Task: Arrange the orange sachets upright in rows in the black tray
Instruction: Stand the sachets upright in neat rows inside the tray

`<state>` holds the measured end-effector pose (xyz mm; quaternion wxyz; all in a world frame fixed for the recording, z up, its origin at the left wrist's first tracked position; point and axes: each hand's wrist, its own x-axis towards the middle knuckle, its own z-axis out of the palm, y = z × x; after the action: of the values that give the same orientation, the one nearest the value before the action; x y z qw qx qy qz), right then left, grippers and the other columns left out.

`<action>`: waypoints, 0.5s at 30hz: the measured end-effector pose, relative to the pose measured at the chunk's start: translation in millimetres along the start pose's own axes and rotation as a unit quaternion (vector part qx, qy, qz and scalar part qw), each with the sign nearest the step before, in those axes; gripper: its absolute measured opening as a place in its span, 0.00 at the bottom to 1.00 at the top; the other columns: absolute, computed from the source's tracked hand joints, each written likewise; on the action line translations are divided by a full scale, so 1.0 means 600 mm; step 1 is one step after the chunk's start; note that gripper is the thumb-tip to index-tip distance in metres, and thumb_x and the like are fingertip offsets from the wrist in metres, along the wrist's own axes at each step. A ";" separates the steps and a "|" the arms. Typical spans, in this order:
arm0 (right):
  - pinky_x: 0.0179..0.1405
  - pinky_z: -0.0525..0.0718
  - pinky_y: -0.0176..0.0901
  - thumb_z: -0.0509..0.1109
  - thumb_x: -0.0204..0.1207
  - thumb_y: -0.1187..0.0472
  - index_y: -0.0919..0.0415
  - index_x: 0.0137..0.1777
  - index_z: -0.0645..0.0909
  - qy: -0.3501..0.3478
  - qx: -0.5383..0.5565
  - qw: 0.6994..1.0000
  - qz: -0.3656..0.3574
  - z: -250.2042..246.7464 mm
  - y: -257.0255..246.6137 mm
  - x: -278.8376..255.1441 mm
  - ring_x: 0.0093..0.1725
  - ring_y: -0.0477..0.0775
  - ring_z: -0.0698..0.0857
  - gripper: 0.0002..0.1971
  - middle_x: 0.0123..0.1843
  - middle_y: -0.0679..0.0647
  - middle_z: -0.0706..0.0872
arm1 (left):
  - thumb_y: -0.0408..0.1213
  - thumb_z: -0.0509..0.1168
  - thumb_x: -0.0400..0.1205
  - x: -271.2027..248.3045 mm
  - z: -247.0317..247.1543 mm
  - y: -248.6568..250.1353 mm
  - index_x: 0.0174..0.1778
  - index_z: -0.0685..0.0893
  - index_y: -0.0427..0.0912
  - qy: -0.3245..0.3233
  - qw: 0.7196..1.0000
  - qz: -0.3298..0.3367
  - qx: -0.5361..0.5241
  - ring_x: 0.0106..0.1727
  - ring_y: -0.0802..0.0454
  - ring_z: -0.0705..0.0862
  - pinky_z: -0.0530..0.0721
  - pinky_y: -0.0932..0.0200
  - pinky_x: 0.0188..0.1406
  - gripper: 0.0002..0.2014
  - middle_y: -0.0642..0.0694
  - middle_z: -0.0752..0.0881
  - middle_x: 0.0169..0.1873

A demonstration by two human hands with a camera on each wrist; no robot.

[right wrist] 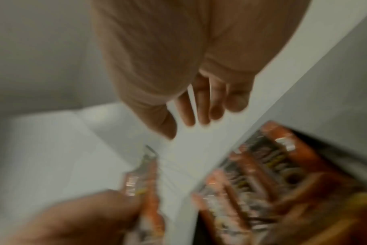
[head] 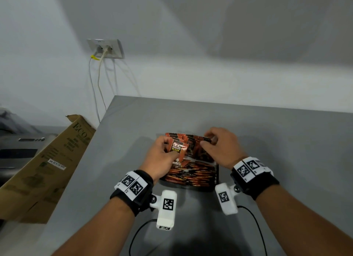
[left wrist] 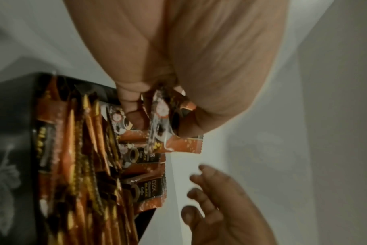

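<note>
Left hand pinches an orange sachet; right hand hovers slack-fingered over the tray.

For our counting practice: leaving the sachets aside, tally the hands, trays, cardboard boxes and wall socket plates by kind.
Bare hands: 2, left hand and right hand
Black plastic tray: 1
Brown cardboard box: 1
White wall socket plate: 1
Total: 5

One black tray sits on one desk. Two hands work there: left hand, right hand. The orange sachets overlap too densely to count. One cardboard box; one wall socket with two cables.
</note>
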<state>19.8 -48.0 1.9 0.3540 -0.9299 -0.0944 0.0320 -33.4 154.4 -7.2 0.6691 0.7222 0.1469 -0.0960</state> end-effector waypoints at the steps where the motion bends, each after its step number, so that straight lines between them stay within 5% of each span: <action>1: 0.45 0.81 0.33 0.77 0.75 0.54 0.47 0.52 0.84 -0.037 0.053 0.998 -0.007 -0.004 -0.020 -0.004 0.45 0.41 0.85 0.08 0.46 0.41 0.86 | 0.25 0.74 0.71 0.000 0.005 0.003 0.55 0.80 0.46 -0.005 1.000 0.012 -0.003 0.48 0.37 0.91 0.88 0.35 0.54 0.20 0.39 0.91 0.49; 3: 0.47 0.84 0.33 0.78 0.74 0.55 0.43 0.51 0.86 -0.100 0.099 0.990 -0.020 -0.004 -0.048 -0.007 0.44 0.38 0.88 0.08 0.43 0.41 0.90 | 0.20 0.71 0.73 0.001 0.015 0.009 0.54 0.79 0.45 -0.016 0.999 0.035 0.000 0.43 0.41 0.89 0.87 0.41 0.49 0.19 0.39 0.89 0.46; 6: 0.44 0.82 0.31 0.76 0.74 0.64 0.47 0.43 0.88 -0.063 0.074 0.995 -0.033 -0.003 -0.063 0.011 0.41 0.39 0.88 0.08 0.40 0.42 0.90 | 0.23 0.73 0.73 0.004 0.012 0.011 0.55 0.78 0.49 -0.006 0.999 0.041 0.008 0.45 0.42 0.89 0.87 0.43 0.49 0.20 0.39 0.89 0.47; 9: 0.42 0.83 0.30 0.75 0.74 0.64 0.49 0.42 0.87 -0.017 0.043 0.999 -0.004 0.005 -0.063 0.039 0.41 0.40 0.88 0.07 0.40 0.42 0.90 | 0.24 0.69 0.77 0.008 -0.020 0.001 0.59 0.76 0.49 0.073 0.997 0.001 -0.008 0.48 0.43 0.88 0.88 0.46 0.46 0.20 0.41 0.86 0.52; 12: 0.40 0.86 0.32 0.72 0.74 0.65 0.51 0.39 0.85 -0.031 0.003 0.999 0.025 0.041 -0.064 0.062 0.37 0.42 0.89 0.08 0.37 0.44 0.90 | 0.24 0.65 0.81 0.005 -0.055 -0.016 0.62 0.76 0.46 0.107 0.994 -0.010 0.003 0.44 0.53 0.83 0.81 0.63 0.40 0.17 0.44 0.84 0.51; 15: 0.31 0.83 0.24 0.69 0.75 0.68 0.53 0.40 0.83 -0.074 -0.015 0.997 0.035 0.082 -0.066 0.072 0.33 0.39 0.88 0.09 0.33 0.47 0.92 | 0.27 0.66 0.81 -0.003 -0.076 -0.034 0.59 0.77 0.48 0.107 0.994 -0.009 0.021 0.45 0.52 0.82 0.79 0.63 0.40 0.15 0.44 0.85 0.51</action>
<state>49.7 21.6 -8.1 0.3312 -0.9328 -0.0883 0.1119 -44.9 200.8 -22.0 0.6332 0.7408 0.2226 -0.0273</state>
